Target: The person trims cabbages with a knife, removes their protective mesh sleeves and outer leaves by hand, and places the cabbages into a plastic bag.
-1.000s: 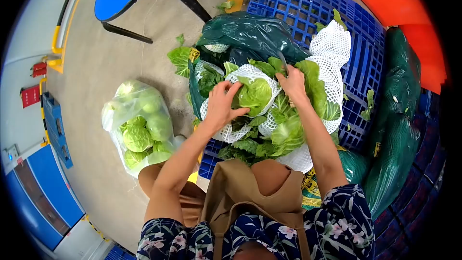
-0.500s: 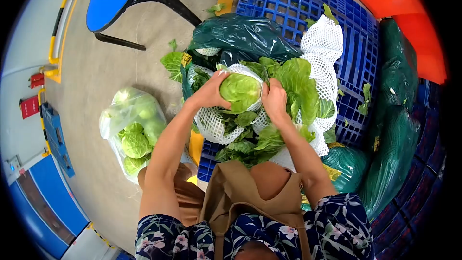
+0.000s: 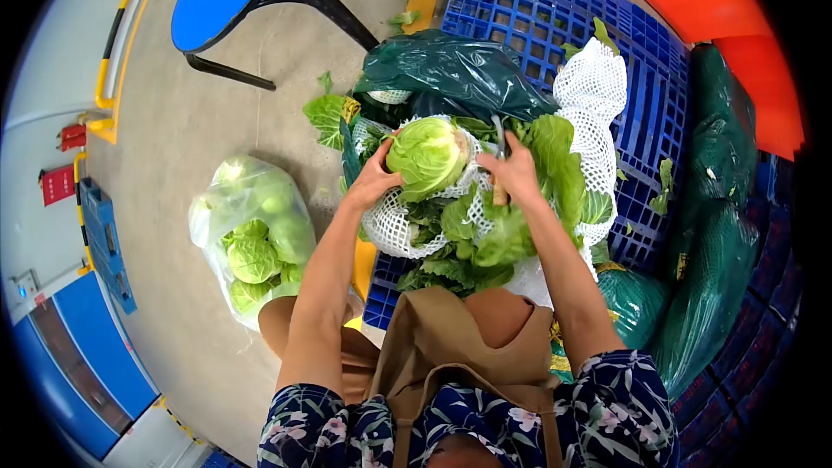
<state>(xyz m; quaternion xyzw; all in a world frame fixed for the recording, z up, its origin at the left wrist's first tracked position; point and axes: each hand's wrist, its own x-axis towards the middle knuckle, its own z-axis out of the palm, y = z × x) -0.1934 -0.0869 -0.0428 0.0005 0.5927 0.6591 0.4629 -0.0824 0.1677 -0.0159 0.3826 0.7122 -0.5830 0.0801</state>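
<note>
My left hand (image 3: 375,178) grips a pale green cabbage (image 3: 425,159) from its left side, thumb below and fingers along the edge. The cabbage's cut stem side faces right. My right hand (image 3: 513,168) is closed round a knife (image 3: 499,191); its wooden handle shows below the fingers and a narrow grey blade points away above them. The hand is close to the cabbage's right side. White foam netting (image 3: 399,227) and loose outer leaves (image 3: 550,156) lie beneath and around both hands. A dark green plastic bag (image 3: 455,69) lies just beyond the cabbage.
A clear plastic bag of cabbages (image 3: 251,243) stands on the floor at left. Blue pallets (image 3: 646,130) lie under the leaves and to the right. Full green bags (image 3: 706,277) line the right side. A blue stool (image 3: 221,0) stands at the upper left.
The cabbage has turned, so its stem side now faces right, and the netting no longer wraps it. My right hand has left it and now holds the knife.
</note>
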